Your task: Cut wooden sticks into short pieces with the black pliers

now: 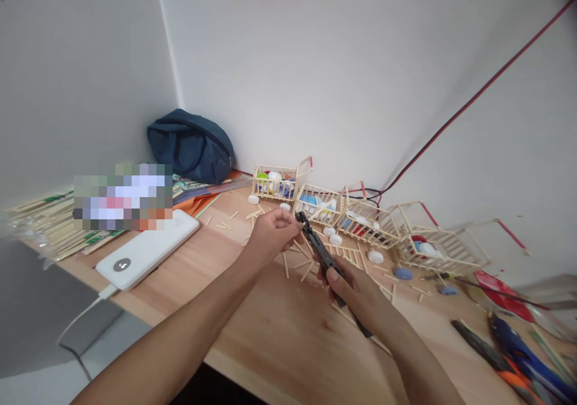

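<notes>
My right hand (349, 285) is wrapped round a dark multi-tool with a plier-like head (320, 249), its tip pointing up and to the left. Beside that tip, my left hand (274, 231) has its fingers pinched together; whatever they hold is too small to make out. Below and around both hands, short wooden sticks (308, 271) lie scattered on the wooden table (270, 327). Just behind the hands stands a small stick-built cart (318, 205) with bottle caps in it.
More stick carts (276, 182) line the wall, with loose white caps (375, 257) before them. At left are a white power bank (146, 249), bundled sticks (40, 225) and a blue bag (192, 146). Orange-handled pliers (489, 351) and a blue tool (523, 351) lie at right.
</notes>
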`<action>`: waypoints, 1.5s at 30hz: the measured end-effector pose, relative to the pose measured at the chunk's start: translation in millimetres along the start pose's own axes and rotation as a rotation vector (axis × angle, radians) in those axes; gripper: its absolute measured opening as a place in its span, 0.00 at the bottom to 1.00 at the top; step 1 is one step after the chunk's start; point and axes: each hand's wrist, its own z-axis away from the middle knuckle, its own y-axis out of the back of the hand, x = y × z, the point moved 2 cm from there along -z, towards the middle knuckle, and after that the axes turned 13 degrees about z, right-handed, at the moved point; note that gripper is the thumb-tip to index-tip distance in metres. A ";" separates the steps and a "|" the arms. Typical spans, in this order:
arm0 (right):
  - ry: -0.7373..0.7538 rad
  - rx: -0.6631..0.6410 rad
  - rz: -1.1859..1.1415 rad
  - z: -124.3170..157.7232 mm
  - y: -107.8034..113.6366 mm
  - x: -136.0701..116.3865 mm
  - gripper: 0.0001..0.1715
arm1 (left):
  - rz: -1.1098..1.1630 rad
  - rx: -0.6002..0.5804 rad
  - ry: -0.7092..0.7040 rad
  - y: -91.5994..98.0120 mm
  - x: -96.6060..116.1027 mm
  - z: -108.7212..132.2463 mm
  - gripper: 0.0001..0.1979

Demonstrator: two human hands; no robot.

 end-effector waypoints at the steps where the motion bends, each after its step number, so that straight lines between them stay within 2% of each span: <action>1: 0.002 -0.010 -0.016 -0.5 -0.8 1.1 0.30 | -0.003 0.003 0.002 -0.9 -0.3 0.8 0.10; 5: -0.001 -0.004 -0.040 -2.8 -3.9 4.7 0.30 | -0.035 0.019 -0.014 -3.5 0.0 4.0 0.11; 9: 0.003 0.036 -0.015 -3.9 -5.7 5.4 0.25 | -0.058 0.020 -0.022 -2.9 0.0 4.9 0.10; 15: -0.010 0.153 0.212 0.0 -1.6 -1.2 0.18 | -0.115 0.018 -0.039 -2.2 1.3 5.1 0.07; 19: 0.007 0.211 0.312 3.3 2.4 -7.6 0.18 | -0.103 0.017 -0.058 -3.3 3.7 6.1 0.05; 26: 0.027 0.221 0.348 9.2 6.3 -7.6 0.22 | -0.107 -0.059 -0.102 -6.5 2.2 5.4 0.05; 38: -0.010 0.283 0.427 11.4 -0.5 -3.0 0.18 | -0.145 -0.122 -0.160 -3.7 -5.3 0.5 0.06; 45: -0.022 0.264 0.541 10.3 -6.8 3.3 0.18 | -0.204 -0.148 -0.224 -6.7 -5.8 3.2 0.06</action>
